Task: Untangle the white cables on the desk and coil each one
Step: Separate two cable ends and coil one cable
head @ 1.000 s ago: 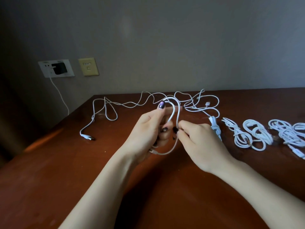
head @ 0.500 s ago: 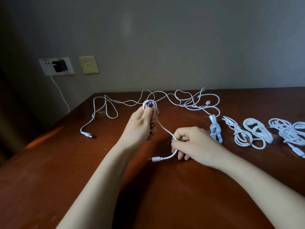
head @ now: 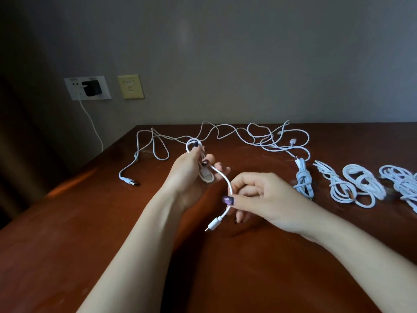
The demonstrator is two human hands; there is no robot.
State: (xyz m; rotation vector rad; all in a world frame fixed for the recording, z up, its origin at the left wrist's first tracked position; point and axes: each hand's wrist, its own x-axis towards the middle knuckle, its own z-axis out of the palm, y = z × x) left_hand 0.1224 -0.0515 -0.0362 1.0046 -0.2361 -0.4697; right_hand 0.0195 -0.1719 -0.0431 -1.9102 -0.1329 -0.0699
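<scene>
Right now our left hand (head: 188, 171) holds a white cable (head: 222, 176) above the desk (head: 67, 245), fingers curled round its small loops. Our right hand (head: 261, 197) pinches the cable's free tail near its plug (head: 213, 223). Loose cables (head: 237, 132) sprawl behind, and coiled bundles (head: 358, 186) lie to the right.

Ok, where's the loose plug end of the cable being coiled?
Head view, centre: the plug end dangles just below the right hand, which pinches its cable, over the desk.
</scene>
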